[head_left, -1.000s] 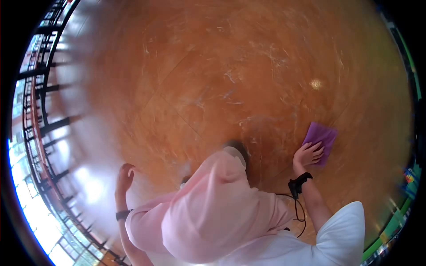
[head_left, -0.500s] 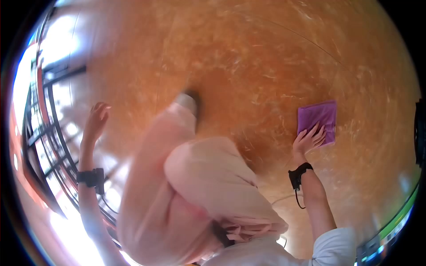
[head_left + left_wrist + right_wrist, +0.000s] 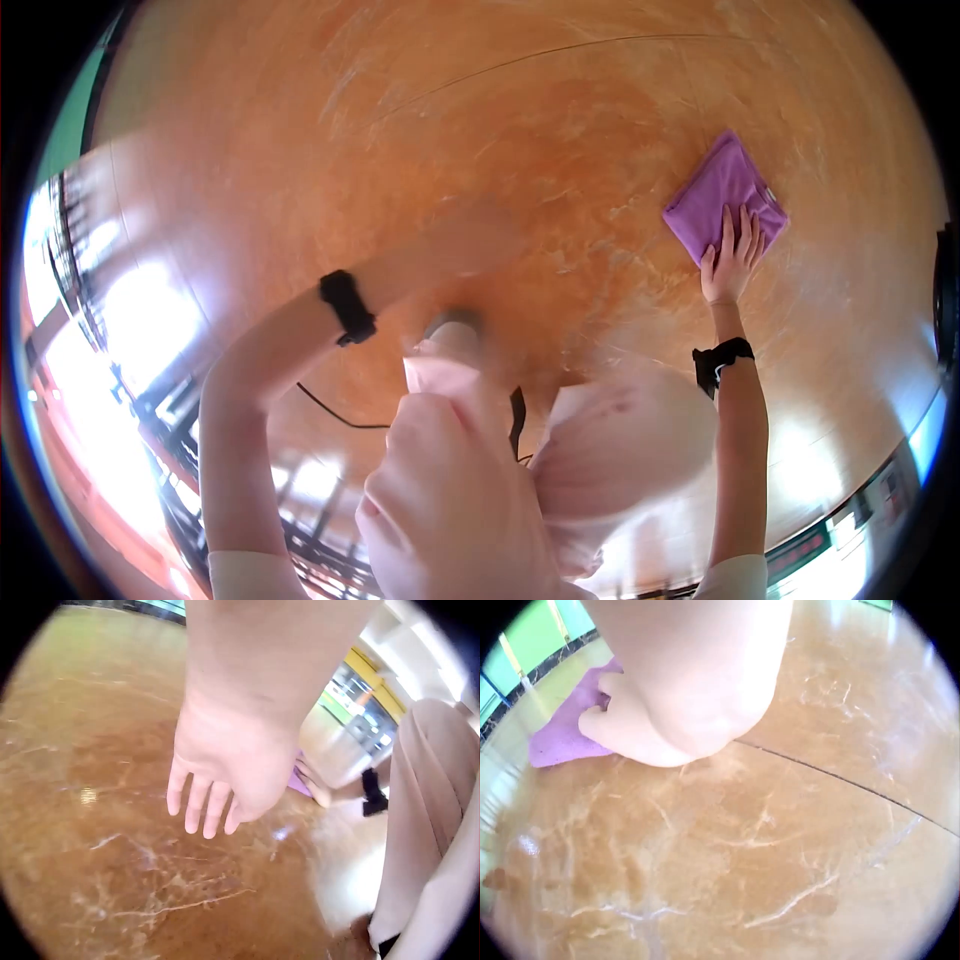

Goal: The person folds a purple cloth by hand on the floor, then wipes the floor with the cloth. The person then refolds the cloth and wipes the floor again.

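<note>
The left hand is blurred in the head view; by its wrist camera its fingers are shown straight. Part of the purple cloth on the floor is hidden by the right hand, its fingers spread and pressed down. The left arm is bent, the right arm stretched out.

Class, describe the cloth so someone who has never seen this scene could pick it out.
Most of the head view is orange-brown floor. Toward the picture's right, the person's right hand rests on the cloth. Its purple colour sets it apart from the floor and pale pink trousers.
</note>
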`<state>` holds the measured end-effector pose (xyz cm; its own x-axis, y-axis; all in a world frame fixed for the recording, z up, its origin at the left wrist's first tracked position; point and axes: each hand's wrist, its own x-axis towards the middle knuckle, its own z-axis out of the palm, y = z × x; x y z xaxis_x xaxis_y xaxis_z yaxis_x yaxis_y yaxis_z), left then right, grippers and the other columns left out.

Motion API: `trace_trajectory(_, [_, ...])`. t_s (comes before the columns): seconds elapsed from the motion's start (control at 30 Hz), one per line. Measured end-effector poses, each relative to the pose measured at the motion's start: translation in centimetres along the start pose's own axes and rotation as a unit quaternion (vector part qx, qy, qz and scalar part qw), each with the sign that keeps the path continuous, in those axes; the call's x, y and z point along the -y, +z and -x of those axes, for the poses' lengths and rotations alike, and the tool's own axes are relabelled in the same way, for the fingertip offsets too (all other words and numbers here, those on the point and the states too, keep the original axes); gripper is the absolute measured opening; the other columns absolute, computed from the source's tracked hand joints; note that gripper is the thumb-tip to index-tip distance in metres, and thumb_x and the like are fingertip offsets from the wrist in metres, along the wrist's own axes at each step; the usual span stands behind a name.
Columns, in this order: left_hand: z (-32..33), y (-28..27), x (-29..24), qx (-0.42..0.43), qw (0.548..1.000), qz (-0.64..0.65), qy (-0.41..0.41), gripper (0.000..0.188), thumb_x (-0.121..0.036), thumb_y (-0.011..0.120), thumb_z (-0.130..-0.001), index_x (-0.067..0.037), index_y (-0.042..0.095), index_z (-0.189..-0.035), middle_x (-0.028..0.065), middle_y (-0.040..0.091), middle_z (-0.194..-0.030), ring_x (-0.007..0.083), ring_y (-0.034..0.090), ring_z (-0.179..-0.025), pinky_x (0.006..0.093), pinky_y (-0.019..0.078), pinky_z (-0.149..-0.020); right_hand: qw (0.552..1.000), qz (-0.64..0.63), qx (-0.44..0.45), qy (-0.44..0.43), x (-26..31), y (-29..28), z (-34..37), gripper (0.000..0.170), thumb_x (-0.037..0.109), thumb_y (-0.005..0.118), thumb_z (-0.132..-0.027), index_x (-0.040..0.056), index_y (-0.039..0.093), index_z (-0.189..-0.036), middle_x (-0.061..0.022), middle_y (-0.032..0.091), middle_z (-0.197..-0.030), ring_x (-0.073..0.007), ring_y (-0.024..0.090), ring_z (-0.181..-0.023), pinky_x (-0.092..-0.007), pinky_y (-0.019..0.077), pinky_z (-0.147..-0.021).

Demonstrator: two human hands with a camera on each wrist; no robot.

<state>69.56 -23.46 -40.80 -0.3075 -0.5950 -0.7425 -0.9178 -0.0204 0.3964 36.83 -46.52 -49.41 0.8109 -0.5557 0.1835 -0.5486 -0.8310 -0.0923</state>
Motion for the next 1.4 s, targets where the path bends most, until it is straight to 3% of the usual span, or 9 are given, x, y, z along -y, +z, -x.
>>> trace_trajectory(0.2, [-9.9,-1.6,0.4,-0.345,0.899,-0.051,0.265,0.037,-0.014,0.060,-0.079,-0.007,0.056,-0.116,0.0143,0.048,-0.126,0.0362,0.042,-0.120,0.0427,0.0417,-0.096,0.996,-0.008,0.024,0.090,2.6,0.4,0.3,0.059,0.028,0.052,-0.080,0.0179,0.041,-0.138,-0.0091,0.031,-0.146,-0.0356,0.023,-0.136,-0.0536,0.0142,-0.112])
trace_trajectory(0.4, [-11.2,-11.9,-4.2,-0.229,0.913,-0.111,0.318,0.081,-0.027,0.075,-0.070,-0.018,0.036,-0.141,0.0164,0.027,-0.146,0.0375,0.028,-0.133,0.0469,0.0291,-0.109,0.985,-0.077,0.068,0.138,9.4,-5.7,3.7,0.060,0.028,0.058,-0.081,0.0210,0.041,-0.138,-0.0074,0.032,-0.146,-0.0335,0.026,-0.136,-0.0514,0.0184,-0.112])
trace_trajectory(0.53, [-10.9,-10.9,-6.2,-0.201,0.871,-0.179,0.411,0.090,-0.035,0.079,-0.063,-0.020,0.036,-0.141,0.0167,0.025,-0.147,0.0384,0.025,-0.135,0.0495,0.0253,-0.110,0.979,-0.046,0.084,0.179,8.7,-13.3,7.7,0.058,0.027,0.057,-0.085,0.0209,0.039,-0.139,-0.0072,0.032,-0.146,-0.0305,0.033,-0.132,-0.0479,0.0252,-0.109])
trace_trajectory(0.67, [-11.9,-10.6,-6.2,-0.264,0.846,-0.227,0.404,0.088,-0.030,0.076,-0.065,-0.019,0.035,-0.142,0.0203,0.024,-0.147,0.0395,0.028,-0.133,0.0518,0.0260,-0.108,0.900,-0.030,0.136,0.412,9.6,-24.9,16.7,0.059,0.020,0.058,-0.085,0.0187,0.037,-0.140,-0.0092,0.036,-0.142,-0.0332,0.040,-0.127,-0.0489,0.0315,-0.103])
trace_trajectory(0.9, [-12.4,-10.2,-8.8,-0.289,0.807,-0.429,0.286,0.081,-0.017,0.070,-0.070,-0.011,0.032,-0.141,0.0292,0.027,-0.143,0.0439,0.033,-0.129,0.0589,0.0353,-0.098,0.733,0.118,0.359,0.566,22.5,-45.7,36.0,0.045,0.012,0.056,-0.086,0.0138,0.048,-0.131,-0.0109,0.047,-0.134,-0.0271,0.046,-0.123,-0.0400,0.0379,-0.103])
trace_trajectory(0.97, [-10.7,-10.6,-10.5,-0.224,0.827,-0.469,0.216,0.078,-0.014,0.067,-0.074,-0.012,0.028,-0.142,0.0317,0.027,-0.142,0.0462,0.032,-0.130,0.0615,0.0365,-0.095,0.790,0.172,0.339,0.481,24.8,-50.3,42.8,0.033,0.029,0.060,-0.083,0.0196,0.061,-0.114,-0.0095,0.053,-0.122,-0.0317,0.061,-0.097,-0.0430,0.0514,-0.082])
trace_trajectory(1.07, [-11.9,-9.7,-10.4,-0.239,0.824,-0.469,0.211,0.079,-0.016,0.068,-0.074,-0.011,0.028,-0.142,0.0314,0.026,-0.143,0.0472,0.030,-0.130,0.0624,0.0360,-0.096,0.653,0.064,0.408,0.635,21.2,-54.1,44.8,0.037,0.012,0.056,-0.089,0.0106,0.051,-0.126,-0.0102,0.052,-0.128,-0.0262,0.051,-0.119,-0.0363,0.0417,-0.099])
trace_trajectory(1.27, [-12.1,-10.5,-8.5,-0.266,0.804,-0.465,0.260,0.068,-0.003,0.056,-0.081,-0.011,0.028,-0.143,0.0267,0.026,-0.145,0.0424,0.032,-0.132,0.0568,0.0399,-0.097,0.843,0.156,0.285,0.429,6.3,-39.6,30.0,0.037,0.020,0.054,-0.093,0.0103,0.051,-0.129,-0.0105,0.052,-0.131,-0.0264,0.046,-0.124,-0.0369,0.0353,-0.106])
trace_trajectory(1.4, [-9.0,-13.7,-9.8,-0.174,0.846,-0.420,0.278,0.069,0.006,0.049,-0.081,-0.011,0.027,-0.144,0.0278,0.024,-0.146,0.0432,0.028,-0.134,0.0540,0.0361,-0.102,0.962,-0.050,0.177,0.203,6.1,-24.9,14.6,0.044,0.036,0.053,-0.089,0.0095,0.052,-0.124,-0.0174,0.057,-0.115,-0.0347,0.054,-0.109,-0.0455,0.0418,-0.094])
